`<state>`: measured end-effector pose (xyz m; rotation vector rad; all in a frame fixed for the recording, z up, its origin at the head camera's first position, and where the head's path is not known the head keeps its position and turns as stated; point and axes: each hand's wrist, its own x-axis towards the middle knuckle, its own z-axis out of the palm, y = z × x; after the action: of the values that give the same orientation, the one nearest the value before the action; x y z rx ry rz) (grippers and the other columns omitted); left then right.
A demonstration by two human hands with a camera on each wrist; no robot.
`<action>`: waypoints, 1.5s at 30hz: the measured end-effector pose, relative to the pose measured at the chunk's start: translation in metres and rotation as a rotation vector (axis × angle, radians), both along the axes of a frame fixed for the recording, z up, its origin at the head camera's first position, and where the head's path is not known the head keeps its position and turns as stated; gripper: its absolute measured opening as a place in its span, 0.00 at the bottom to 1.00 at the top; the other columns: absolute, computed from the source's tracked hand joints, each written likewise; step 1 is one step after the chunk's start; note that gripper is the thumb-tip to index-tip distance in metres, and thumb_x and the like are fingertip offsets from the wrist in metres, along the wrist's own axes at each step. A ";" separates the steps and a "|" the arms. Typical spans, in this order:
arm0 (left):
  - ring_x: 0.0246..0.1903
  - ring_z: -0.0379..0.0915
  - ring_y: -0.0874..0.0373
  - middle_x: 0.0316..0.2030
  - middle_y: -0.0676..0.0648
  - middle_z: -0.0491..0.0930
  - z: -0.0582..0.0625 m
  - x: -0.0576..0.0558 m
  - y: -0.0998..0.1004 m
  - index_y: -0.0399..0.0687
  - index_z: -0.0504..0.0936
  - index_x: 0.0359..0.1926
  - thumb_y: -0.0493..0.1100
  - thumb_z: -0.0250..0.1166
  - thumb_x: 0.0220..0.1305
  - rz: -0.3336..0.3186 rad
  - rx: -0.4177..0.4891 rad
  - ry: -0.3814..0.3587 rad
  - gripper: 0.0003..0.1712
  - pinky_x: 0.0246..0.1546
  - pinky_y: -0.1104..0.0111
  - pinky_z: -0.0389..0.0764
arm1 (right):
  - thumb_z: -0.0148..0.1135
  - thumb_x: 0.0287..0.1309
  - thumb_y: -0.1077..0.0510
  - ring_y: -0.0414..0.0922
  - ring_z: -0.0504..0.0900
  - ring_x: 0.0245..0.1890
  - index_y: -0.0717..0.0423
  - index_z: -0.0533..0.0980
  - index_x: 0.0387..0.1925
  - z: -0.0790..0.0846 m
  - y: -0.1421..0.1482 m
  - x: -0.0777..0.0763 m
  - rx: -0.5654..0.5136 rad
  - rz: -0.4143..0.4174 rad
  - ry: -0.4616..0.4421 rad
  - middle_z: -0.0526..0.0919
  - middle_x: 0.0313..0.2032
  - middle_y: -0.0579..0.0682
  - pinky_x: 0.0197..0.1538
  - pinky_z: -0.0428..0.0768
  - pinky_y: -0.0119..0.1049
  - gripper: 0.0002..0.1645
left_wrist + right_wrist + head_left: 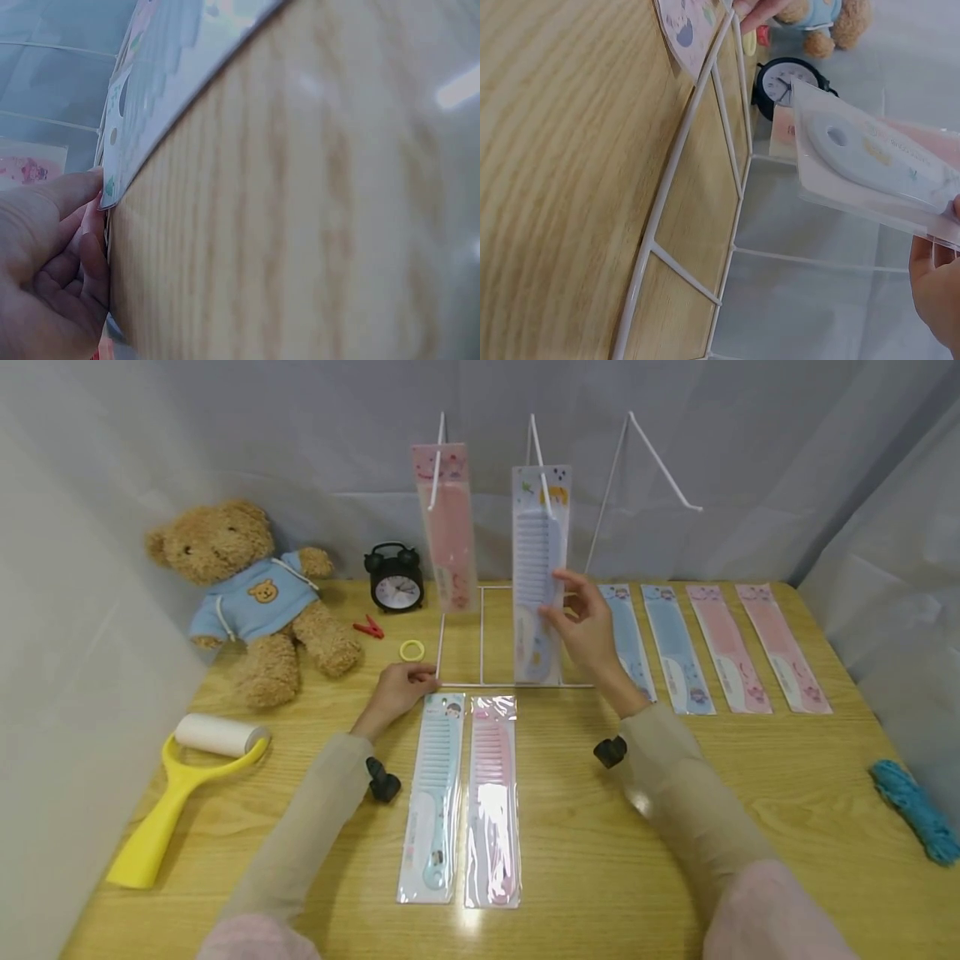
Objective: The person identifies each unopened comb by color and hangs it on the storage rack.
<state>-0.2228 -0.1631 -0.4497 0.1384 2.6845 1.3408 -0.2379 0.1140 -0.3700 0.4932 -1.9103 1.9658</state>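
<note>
Yellow plastic handles a lint roller at far left, beyond reach of the left fingers. Moving right, the left hand pinches the near left corner of a white wire rack at table level. Up and to the right of those fingers, a pink comb pack hangs from the left prong; just below and to their right, a mint comb pack and a rose comb pack lie lengthwise toward the wearer. Next, a lavender comb pack hangs on the middle prong, long axis upright. It lies left of the right fingers, extending above and below them; the right hand, clearly the nearer, pinches its right edge about midway. Its top reaches the prong, its bottom end hangs by the rack's front wire. Above and right of the right fingers is open air around a bare prong. Behind and right of that wrist, four flat packs lie side by side.
</note>
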 end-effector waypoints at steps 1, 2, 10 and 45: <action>0.41 0.78 0.47 0.42 0.35 0.82 0.000 0.000 0.000 0.31 0.79 0.52 0.38 0.64 0.63 0.000 0.001 0.000 0.19 0.42 0.63 0.76 | 0.61 0.49 0.80 0.35 0.74 0.29 0.75 0.67 0.54 0.000 0.000 -0.003 0.002 -0.002 0.000 0.74 0.37 0.41 0.35 0.78 0.24 0.29; 0.41 0.78 0.47 0.42 0.35 0.82 0.001 0.000 0.000 0.31 0.79 0.52 0.38 0.64 0.63 0.001 0.000 0.000 0.19 0.42 0.63 0.76 | 0.61 0.49 0.79 0.35 0.74 0.29 0.75 0.67 0.54 0.000 -0.001 -0.005 0.004 -0.005 0.000 0.74 0.37 0.42 0.35 0.78 0.24 0.28; 0.41 0.78 0.47 0.41 0.36 0.83 -0.001 0.001 -0.001 0.31 0.79 0.52 0.38 0.64 0.62 0.004 -0.002 0.007 0.19 0.42 0.64 0.76 | 0.61 0.51 0.78 0.35 0.76 0.30 0.74 0.67 0.52 -0.004 -0.003 -0.026 -0.015 -0.019 0.008 0.78 0.36 0.44 0.35 0.78 0.25 0.25; 0.41 0.77 0.48 0.42 0.35 0.82 0.003 0.002 0.001 0.31 0.79 0.52 0.38 0.63 0.62 0.019 0.001 -0.027 0.19 0.42 0.66 0.75 | 0.60 0.54 0.75 0.37 0.77 0.41 0.69 0.69 0.56 0.002 0.003 -0.060 -0.020 -0.041 -0.174 0.80 0.44 0.53 0.55 0.76 0.38 0.25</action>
<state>-0.2207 -0.1620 -0.4463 0.0947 2.6701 1.3394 -0.2976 0.1174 -0.3682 0.2836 -1.9846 2.0586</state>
